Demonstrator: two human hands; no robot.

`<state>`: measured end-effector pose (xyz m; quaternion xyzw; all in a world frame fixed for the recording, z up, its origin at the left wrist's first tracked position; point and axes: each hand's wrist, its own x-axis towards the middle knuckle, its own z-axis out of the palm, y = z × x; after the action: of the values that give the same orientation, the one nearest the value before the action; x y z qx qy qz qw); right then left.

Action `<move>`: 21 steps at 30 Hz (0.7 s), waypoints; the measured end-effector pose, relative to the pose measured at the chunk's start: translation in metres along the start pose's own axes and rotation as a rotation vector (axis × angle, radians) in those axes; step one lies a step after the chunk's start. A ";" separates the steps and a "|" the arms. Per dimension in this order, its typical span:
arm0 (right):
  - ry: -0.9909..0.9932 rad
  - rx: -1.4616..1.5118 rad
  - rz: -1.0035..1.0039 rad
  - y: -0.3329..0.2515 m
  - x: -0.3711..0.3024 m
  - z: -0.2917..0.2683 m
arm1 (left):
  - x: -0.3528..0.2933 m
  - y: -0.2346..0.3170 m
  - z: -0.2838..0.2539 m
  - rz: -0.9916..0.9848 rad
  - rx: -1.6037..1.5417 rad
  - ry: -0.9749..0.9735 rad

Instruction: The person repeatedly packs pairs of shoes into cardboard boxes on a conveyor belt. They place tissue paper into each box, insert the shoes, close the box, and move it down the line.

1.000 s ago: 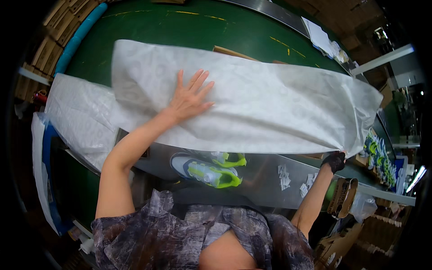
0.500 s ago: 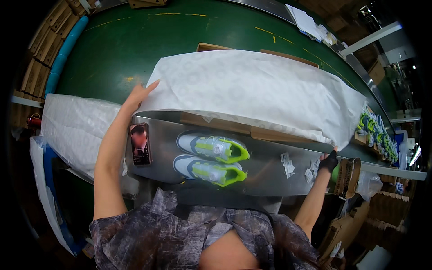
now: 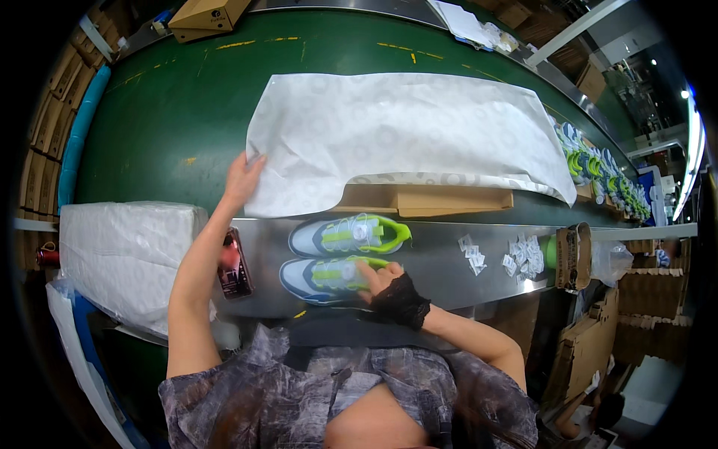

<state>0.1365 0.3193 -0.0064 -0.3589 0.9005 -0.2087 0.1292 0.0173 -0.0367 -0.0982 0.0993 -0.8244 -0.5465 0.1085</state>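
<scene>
A wide sheet of white wrapping paper (image 3: 404,127) with faint grey printing lies over an open brown cardboard box (image 3: 449,202), whose near side shows below it. My left hand (image 3: 243,179) pinches the paper's left edge. On the metal ledge in front of me, two white, grey and lime-green sneakers lie side by side, toes to the left. My right hand (image 3: 385,284), in a black fingerless wrist cover, has its fingers curled at the opening of the nearer sneaker (image 3: 318,279). The farther sneaker (image 3: 344,236) lies untouched just beyond it.
A phone (image 3: 234,266) lies left of the sneakers, beside a plastic-wrapped paper stack (image 3: 123,262). Small white packets (image 3: 525,257) lie at right, near a cut cardboard box (image 3: 574,257). More sneakers (image 3: 606,176) stand on the green belt (image 3: 164,127), with a brown box (image 3: 208,19) at far left.
My right hand has let go of the paper's right corner and come left onto the nearer sneaker. The paper now lies flatter over the box. My left hand keeps its edge.
</scene>
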 end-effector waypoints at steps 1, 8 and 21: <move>0.075 0.087 -0.026 0.001 0.003 0.006 | -0.001 0.009 -0.007 0.019 0.040 0.013; 0.212 1.017 0.337 -0.009 0.061 -0.075 | 0.000 0.019 -0.066 0.200 0.381 0.072; 0.858 1.099 0.455 0.058 0.194 -0.002 | 0.032 0.128 -0.099 -0.242 -0.397 -0.311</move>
<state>-0.0365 0.2218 -0.0481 0.0668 0.6896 -0.7204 -0.0333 0.0090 -0.0834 0.0598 0.0888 -0.6900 -0.7151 -0.0680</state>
